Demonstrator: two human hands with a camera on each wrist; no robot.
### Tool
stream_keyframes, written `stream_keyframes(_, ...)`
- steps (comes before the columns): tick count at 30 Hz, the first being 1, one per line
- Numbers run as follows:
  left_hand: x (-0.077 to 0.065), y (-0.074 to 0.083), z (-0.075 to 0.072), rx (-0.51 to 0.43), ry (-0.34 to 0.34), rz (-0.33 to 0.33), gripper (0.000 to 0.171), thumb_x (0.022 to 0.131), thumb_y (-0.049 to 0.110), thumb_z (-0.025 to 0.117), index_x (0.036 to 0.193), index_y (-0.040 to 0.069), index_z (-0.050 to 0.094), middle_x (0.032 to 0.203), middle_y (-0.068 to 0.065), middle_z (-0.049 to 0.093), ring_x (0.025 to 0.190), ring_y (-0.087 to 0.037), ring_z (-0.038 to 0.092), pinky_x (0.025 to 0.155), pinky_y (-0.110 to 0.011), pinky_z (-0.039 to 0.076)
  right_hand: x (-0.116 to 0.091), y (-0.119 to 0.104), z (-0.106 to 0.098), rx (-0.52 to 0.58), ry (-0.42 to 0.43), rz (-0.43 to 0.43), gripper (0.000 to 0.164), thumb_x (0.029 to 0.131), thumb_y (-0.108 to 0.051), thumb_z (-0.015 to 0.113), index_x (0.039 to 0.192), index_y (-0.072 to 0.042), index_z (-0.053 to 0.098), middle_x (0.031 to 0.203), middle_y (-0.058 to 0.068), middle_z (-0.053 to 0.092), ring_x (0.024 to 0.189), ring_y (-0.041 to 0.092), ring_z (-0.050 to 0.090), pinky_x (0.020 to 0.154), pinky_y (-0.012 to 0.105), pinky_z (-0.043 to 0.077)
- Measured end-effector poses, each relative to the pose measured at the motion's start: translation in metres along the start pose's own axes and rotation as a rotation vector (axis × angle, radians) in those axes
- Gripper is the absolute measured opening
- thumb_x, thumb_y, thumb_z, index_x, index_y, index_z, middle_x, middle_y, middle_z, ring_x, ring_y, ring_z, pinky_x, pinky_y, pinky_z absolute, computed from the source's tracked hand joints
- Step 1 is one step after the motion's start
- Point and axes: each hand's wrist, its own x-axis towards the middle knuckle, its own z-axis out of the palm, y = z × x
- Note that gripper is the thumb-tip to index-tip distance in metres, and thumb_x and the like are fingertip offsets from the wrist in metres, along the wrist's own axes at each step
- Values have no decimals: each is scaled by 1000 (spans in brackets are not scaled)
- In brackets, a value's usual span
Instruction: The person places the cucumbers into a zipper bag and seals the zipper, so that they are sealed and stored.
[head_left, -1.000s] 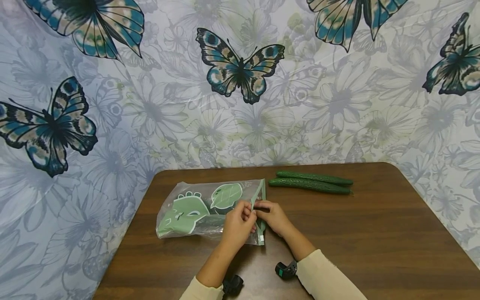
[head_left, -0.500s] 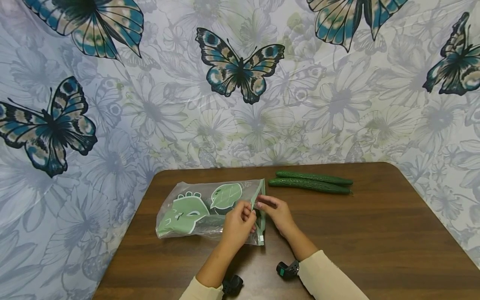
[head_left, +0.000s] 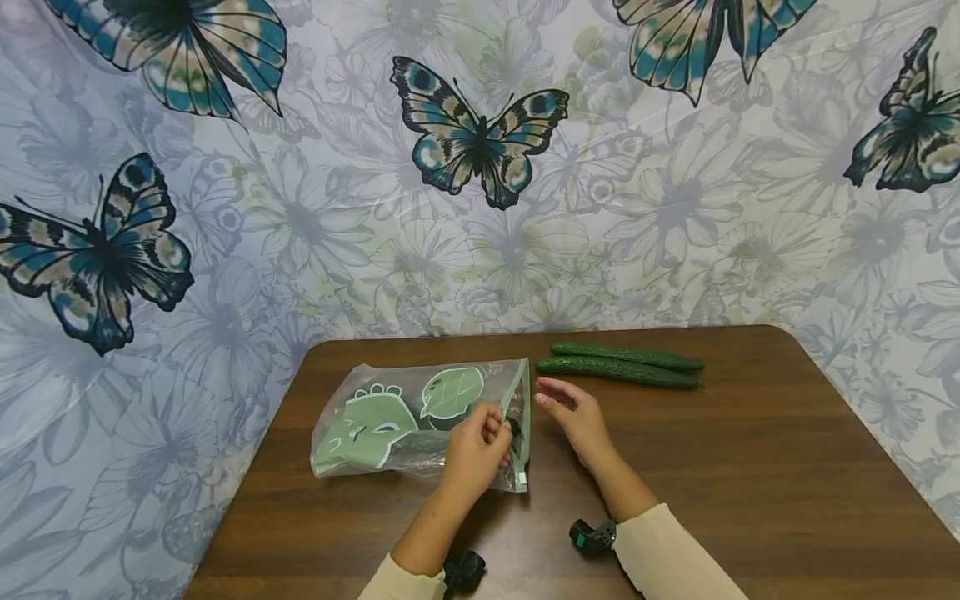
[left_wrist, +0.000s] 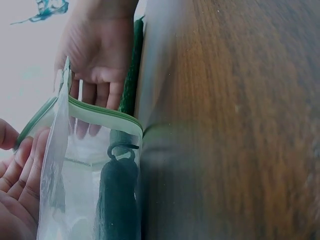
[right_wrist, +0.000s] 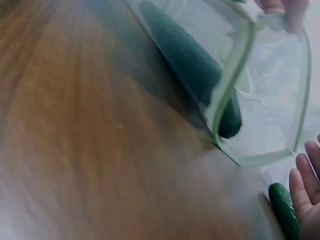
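Just beyond the right hand (head_left: 576, 421), 2 cucumbers (head_left: 618, 372); bag (head_left: 367, 429) in left hand (head_left: 472, 442)

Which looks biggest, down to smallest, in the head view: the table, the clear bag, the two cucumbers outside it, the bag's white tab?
1. Wooden table
2. Clear bag
3. Front cucumber and back cucumber: too alike to rank, the front one being nearer the camera
4. White tab

Cream sleeves (head_left: 675, 557), black wrist cameras (head_left: 595, 537), small, seemingly square green marking (head_left: 581, 541)
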Motion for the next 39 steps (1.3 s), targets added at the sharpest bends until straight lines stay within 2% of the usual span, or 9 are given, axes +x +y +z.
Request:
stream_keyframes(5,0,0,0,8,0,4,6,94,4,64,96,7,59,73,-6,62,50,-10,62,46,-23,58,-8,-22,-10,-52,5,-13,47,95,-14,70,136,4,58,141,24,58,127,33,59,94,11,54)
stream_keyframes(12,0,0,0,8,-1,8,6,94,6,64,96,8,59,73,-6,62,50,-10,62,46,-23,58,-8,-28,-30,-126,36,22,53,96,-20,70,142,0,53,148,20,54,138,39,50,95,7,50)
stream_keyframes(14,0,-1,0,9,-2,8,6,94,6,64,96,8,59,73,-6,62,50,-10,62,46,-23,58,-6,-22,-37,-149,48,39,56,96,-23,70,144,-2,51,150,17,52,140,37,49,102,14,51)
stream_keyframes(16,0,-1,0,9,-3,8,6,94,5,63,96,8,58,73,-6,63,50,-10,63,46,-23,58,-3,-16,-45,-164,65,52,58,96,-27,71,146,-5,50,152,15,50,142,36,47,110,27,50)
stream_keyframes(19,0,-1,0,10,-6,7,6,94,5,63,96,8,58,74,-6,62,50,-10,63,46,-23,58,0,-7,-57,-190,94,58,61,95,-33,71,147,-9,50,155,10,46,147,32,40,122,46,40)
stream_keyframes(21,-1,-1,0,9,-7,8,6,94,5,63,96,8,58,74,-6,63,50,-10,63,46,-23,59,0,-5,-63,-209,118,48,62,94,-36,72,146,-11,51,156,9,44,150,32,36,126,49,32)
stream_keyframes(25,-1,-1,0,7,-10,7,6,94,5,63,97,8,58,75,-6,63,51,-11,63,46,-24,59,0,-5,-74,-241,162,35,64,93,-39,73,147,-12,51,157,10,40,151,31,32,129,48,26)
stream_keyframes(34,-4,-1,-2,-3,-16,1,6,94,5,63,97,8,58,75,-6,63,51,-11,63,46,-24,59,-7,-7,-95,-287,208,66,70,92,-40,73,151,-13,46,163,11,29,153,38,23,129,52,23)
stream_keyframes(39,-4,-2,-2,2,-19,5,7,94,5,63,97,8,58,74,-6,63,50,-11,63,46,-24,59,-9,-5,-108,-299,252,67,70,92,-37,74,151,-14,45,164,12,27,154,36,23,130,51,22)
